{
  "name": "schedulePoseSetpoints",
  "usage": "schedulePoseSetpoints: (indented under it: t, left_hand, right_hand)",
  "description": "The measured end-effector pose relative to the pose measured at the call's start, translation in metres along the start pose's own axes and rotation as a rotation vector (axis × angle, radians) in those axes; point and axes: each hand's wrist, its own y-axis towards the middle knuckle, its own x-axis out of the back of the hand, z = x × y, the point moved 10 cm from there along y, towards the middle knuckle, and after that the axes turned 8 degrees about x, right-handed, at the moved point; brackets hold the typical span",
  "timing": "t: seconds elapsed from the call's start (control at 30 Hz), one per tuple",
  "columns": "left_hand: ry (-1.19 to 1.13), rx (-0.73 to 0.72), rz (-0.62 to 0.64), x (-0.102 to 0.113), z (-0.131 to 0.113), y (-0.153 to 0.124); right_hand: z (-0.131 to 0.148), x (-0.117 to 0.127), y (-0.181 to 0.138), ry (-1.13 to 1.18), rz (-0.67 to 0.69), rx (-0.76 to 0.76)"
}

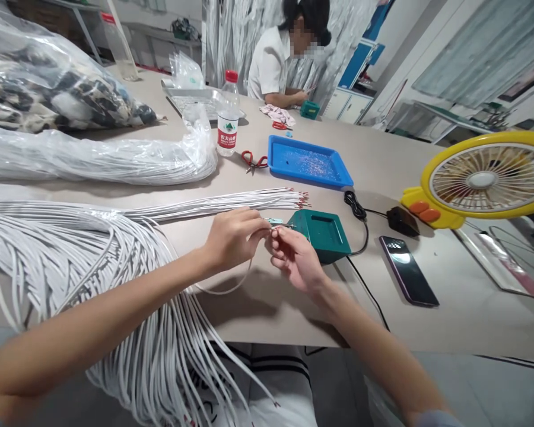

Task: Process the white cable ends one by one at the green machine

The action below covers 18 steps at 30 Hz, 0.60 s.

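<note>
My left hand (234, 237) pinches the end of a white cable (222, 289) that loops down under my wrist. Facing it, my right hand (293, 255) has its fingers closed on a small part at the cable's tip, too small to name. Both hands meet just left of a green box-shaped device (324, 232) on the table. A large bundle of white cables (93, 267) lies to the left and hangs over the table's front edge. A row of cables with red tips (231, 201) lies just behind my hands.
A blue tray (309, 161), red pliers (253, 160), a water bottle (228, 115), bagged cables (93, 157), a phone (408, 270), a black adapter (401, 220) and a yellow fan (485, 178) are on the table. Another person (280, 53) works at the far side.
</note>
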Motion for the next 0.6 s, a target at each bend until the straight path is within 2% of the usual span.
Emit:
schedulePoseSetpoints:
  t: [0.1,0.13,0.2,0.3,0.43,0.6]
  left_hand:
    - [-0.527,0.499,0.252,-0.03,0.034,-0.003]
    - [-0.673,0.625,0.319,-0.04,0.04,-0.008]
    - [-0.859,0.786,0.387,-0.051,0.046,-0.016]
    - [-0.967,0.899,0.417,-0.057,0.051,-0.022]
    - [-1.059,0.958,0.528,-0.066,0.047,-0.03]
    - [-1.194,1.058,0.695,-0.077,0.038,-0.042]
  right_hand:
    - [0.041,0.023,-0.003,-0.51,-0.186,0.415]
    - [0.056,0.022,-0.009,-0.701,-0.219,0.569]
    - [0.072,0.011,-0.019,-1.02,-0.213,0.805]
    - [0.077,-0.006,-0.025,-1.313,-0.122,0.989]
    - [0.076,-0.023,-0.032,-1.568,-0.019,1.173]
    - [0.072,-0.03,-0.035,-1.647,0.046,1.228]
